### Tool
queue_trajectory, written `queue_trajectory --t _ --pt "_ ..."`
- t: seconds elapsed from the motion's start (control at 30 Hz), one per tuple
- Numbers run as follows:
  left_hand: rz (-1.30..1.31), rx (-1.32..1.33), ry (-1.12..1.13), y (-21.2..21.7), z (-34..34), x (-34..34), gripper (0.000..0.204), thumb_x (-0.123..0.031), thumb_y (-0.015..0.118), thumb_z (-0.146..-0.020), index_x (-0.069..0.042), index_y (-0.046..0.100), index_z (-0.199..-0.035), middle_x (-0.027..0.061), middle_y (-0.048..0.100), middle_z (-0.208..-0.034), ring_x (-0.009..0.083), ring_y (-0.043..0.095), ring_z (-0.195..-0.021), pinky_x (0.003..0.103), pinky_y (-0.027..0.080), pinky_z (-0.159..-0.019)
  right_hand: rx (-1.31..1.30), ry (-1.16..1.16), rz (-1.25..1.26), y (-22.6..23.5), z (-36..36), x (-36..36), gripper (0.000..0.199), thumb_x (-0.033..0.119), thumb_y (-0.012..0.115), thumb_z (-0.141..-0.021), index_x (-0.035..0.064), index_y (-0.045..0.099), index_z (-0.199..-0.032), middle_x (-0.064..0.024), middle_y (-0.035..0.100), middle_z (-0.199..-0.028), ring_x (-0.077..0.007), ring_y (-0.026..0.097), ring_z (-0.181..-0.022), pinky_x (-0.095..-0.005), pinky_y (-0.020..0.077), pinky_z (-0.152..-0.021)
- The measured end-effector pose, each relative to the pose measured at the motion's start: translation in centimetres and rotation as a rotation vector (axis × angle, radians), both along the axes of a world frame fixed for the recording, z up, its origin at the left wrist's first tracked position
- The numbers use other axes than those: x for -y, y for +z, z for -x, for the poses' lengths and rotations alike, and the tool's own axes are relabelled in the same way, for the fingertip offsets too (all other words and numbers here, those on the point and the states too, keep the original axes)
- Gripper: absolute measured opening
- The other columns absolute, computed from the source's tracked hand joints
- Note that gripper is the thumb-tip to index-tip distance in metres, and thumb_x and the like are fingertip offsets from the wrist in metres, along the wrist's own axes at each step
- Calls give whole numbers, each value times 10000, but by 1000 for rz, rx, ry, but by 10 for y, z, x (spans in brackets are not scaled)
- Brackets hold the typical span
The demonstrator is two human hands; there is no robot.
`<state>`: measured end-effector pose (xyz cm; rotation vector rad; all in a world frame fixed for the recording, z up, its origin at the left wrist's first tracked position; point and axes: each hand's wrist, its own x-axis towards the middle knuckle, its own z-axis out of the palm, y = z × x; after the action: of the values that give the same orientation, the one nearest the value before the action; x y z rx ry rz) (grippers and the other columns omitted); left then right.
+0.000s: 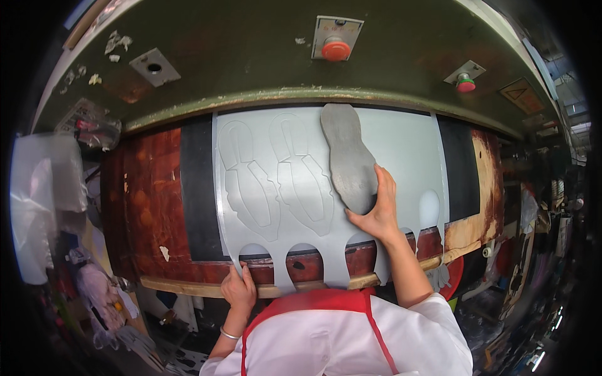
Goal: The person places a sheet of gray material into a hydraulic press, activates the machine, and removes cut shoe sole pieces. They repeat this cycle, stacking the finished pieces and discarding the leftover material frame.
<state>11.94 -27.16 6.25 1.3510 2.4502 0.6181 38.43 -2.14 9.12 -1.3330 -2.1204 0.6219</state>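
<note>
A grey sheet (401, 156) lies over the black board, with sole-shaped outlines pressed into its left half and rounded cut-outs along its near edge. On it rests a dark grey, sole-shaped cutting die (348, 147), beside the two outlines and reaching to the sheet's far edge. My right hand (379, 210) grips the near end of this die, thumb on one side and fingers on the other. At the sheet's near left corner, my left hand (240, 286) pinches a narrow strip of its edge. Part of that grip is hidden by the fingers.
A green machine beam (251, 69) spans the far side, carrying a red push button (335, 50) and a smaller red-green one (465, 83). The black board (199, 188) sits on a worn reddish-brown bed (150, 207). Clear plastic (47, 200) hangs at the left.
</note>
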Motion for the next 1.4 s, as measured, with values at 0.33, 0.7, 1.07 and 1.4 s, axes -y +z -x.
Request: queue_trajectory --t 0.33,0.7,1.07,1.4 --pt "-52 -47 94 -14 36 -115 208 -227 514 -934 -50 593 -861 183 601 -641 392 587 -590 490 423 -541 -227 -705 -457 78 -53 -218 767 387 509 -938 -85 159 -1431 -294 226 -1466 -404 212 -1372 -484 199 -1110" --pt "-157 -97 174 -14 77 -236 303 -286 505 -948 -46 568 -774 178 578 -594 398 567 -559 480 405 -517 -115 -646 -576 53 -57 -251 851 390 535 -926 -103 57 -1429 -321 117 -1477 -444 129 -1384 -499 117 -1132" --pt "-191 -2 191 -12 73 -225 290 -281 529 -944 -44 578 -785 153 555 -551 355 579 -533 438 416 -499 -114 -619 97 -41 -71 -143 381 348 636 -854 -9 657 -723 -172 591 -590 -329 591 -554 -412 466 -578" --pt "-317 256 170 -9 46 -139 251 -209 435 -989 -32 539 -846 80 608 -613 189 590 -565 335 454 -572 -233 -495 187 7 -113 -29 307 131 611 -887 -25 521 -638 -112 452 -540 -150 401 -494 -330 350 -491"
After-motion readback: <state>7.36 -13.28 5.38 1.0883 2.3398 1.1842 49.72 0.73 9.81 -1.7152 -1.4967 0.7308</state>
